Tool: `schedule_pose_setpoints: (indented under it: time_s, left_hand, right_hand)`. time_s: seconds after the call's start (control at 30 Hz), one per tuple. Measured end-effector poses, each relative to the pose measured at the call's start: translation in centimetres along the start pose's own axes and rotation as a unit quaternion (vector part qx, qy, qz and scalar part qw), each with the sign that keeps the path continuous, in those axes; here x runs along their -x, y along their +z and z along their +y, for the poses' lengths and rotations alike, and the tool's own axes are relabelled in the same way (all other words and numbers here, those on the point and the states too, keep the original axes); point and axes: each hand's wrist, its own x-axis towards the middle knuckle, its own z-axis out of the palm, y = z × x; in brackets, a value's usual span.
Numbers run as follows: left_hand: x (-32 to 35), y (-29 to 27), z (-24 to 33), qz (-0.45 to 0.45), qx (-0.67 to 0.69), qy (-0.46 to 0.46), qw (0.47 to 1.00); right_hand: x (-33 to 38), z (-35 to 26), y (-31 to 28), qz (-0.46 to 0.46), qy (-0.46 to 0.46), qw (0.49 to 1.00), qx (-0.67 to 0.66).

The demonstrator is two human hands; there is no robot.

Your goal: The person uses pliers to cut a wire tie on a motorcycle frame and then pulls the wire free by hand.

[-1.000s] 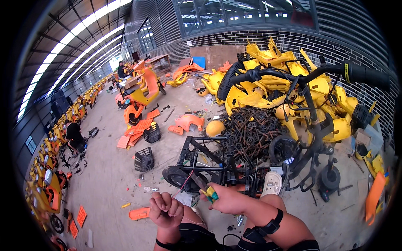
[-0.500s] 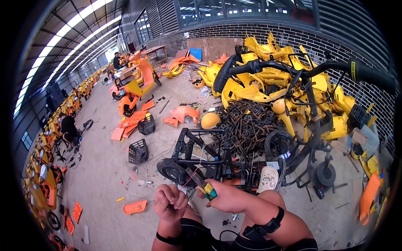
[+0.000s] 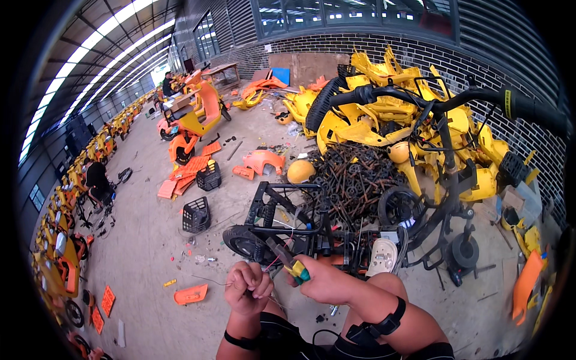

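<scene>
My right hand (image 3: 327,282) grips a pair of pliers (image 3: 287,259) with yellow and green handles, jaws pointing up and left toward the black frame (image 3: 282,222) of a stripped electric bike. My left hand (image 3: 247,288) is closed in a fist on thin wires (image 3: 276,264) that run up to that frame, just left of the pliers. A white plastic part (image 3: 383,256) sits to the right of my right hand. Both forearms come in from the lower edge, each with a dark wrist strap.
A heap of dark rusty metal parts (image 3: 354,177) lies behind the frame, with yellow plastic bike shells (image 3: 390,114) and a handlebar (image 3: 432,99) beyond. Black baskets (image 3: 197,214) and orange panels (image 3: 191,294) dot the concrete floor. A person (image 3: 96,180) crouches far left by rows of bikes.
The view has shifted closer to the bike frame. My hands stay together over the wires, the pliers now reaching up nearer the frame.
</scene>
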Motion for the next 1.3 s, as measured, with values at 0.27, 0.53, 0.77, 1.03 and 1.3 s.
schedule_pose_setpoints:
  time_s: [0.27, 0.53, 0.77, 1.03, 1.3]
  left_hand:
    - [0.0, 0.3, -0.1, -0.005, -0.011, -0.012, 1.000]
    - [-0.2, 1.6, 0.6, 0.010, -0.075, -0.022, 0.997]
    - [-0.2, 2.1, 1.0, 0.005, -0.083, -0.023, 0.996]
    - [0.1, 3.0, 1.0, 0.041, -0.123, 0.016, 0.991]
    - [0.9, 3.7, 0.7, 0.042, -0.188, 0.067, 0.979]
  right_hand:
    - [-0.1, 0.5, 0.3, 0.078, -0.010, 0.995, 0.064]
    - [-0.4, 1.1, 1.0, 0.145, -0.009, 0.985, 0.097]
    - [-0.5, 0.3, 1.3, 0.154, -0.008, 0.983, 0.101]
    - [-0.8, 1.0, 1.1, 0.146, -0.031, 0.985, 0.085]
    - [-0.2, 0.3, 1.1, 0.149, -0.045, 0.983, 0.097]
